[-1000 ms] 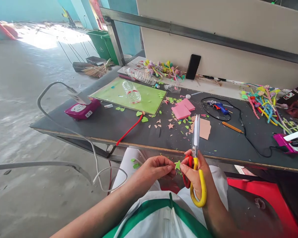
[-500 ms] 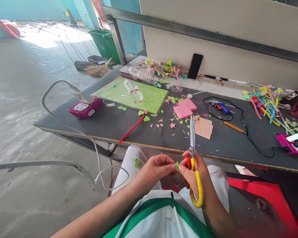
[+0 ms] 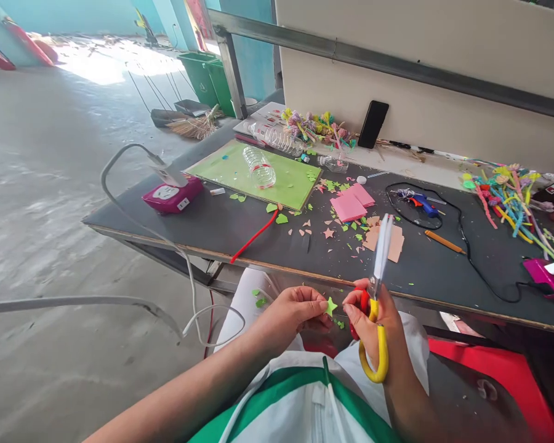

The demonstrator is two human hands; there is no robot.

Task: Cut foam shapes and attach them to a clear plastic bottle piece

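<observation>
Between the thumb and fingers of my left hand (image 3: 302, 311) is a small green paper star (image 3: 331, 306). My right hand (image 3: 373, 320) is closed on a pair of scissors (image 3: 382, 246) with one red and one yellow handle; the blades point up and away from me, pressed together. Both hands are above my lap, just in front of the table edge, a small gap apart. Green paper scraps (image 3: 260, 300) lie on my trouser leg. On the dark table (image 3: 277, 252) ahead are pink paper squares (image 3: 351, 203), peach paper sheets (image 3: 394, 241) and a peach star (image 3: 328, 234).
A green sheet (image 3: 295, 184) bears a clear plastic bottle (image 3: 260, 167). Further right lie a blue glue gun (image 3: 427, 206), an orange-handled tool (image 3: 444, 241) and pipe cleaners (image 3: 508, 197). A magenta power strip (image 3: 173, 195) and a phone (image 3: 373, 124) stand there. A cable (image 3: 106, 178) hangs left.
My right hand has let go of the green star and moved right with the scissors, which now tilt rightward. The star stays in my left hand, turned flat toward me. The view shifted slightly.
</observation>
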